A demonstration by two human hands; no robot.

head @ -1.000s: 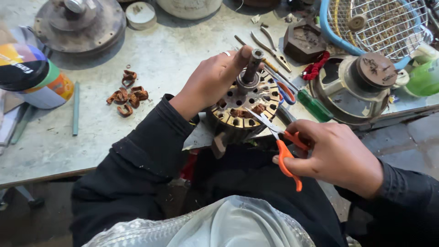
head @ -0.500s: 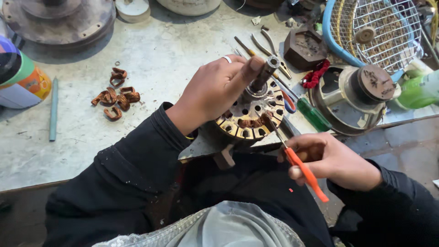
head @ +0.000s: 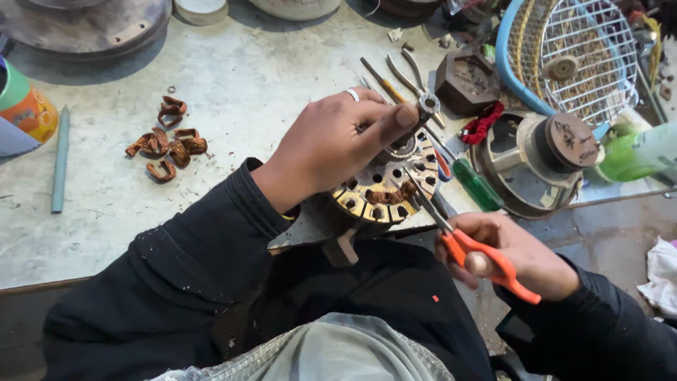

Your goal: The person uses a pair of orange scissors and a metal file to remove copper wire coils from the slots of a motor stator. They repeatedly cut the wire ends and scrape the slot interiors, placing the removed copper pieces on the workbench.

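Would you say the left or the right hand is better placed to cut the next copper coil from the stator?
Probably the right hand: it holds the orange-handled scissors, blades at the stator windings. The left hand grips the shaft, steadying it.

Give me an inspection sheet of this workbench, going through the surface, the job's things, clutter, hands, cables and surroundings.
Surface: grey bench, stained and dusty.
Job's things: stator at the bench edge, some copper still in its slots; orange scissors, tips at the stator.
Clutter: cut copper coils, pencil, green screwdriver, pliers, motor housing, fan guard, red cord.
Hands: left hand grips the stator's shaft; right hand holds the scissors.
Cables: nothing seen.
Surroundings: tiled floor at right, with a white rag.
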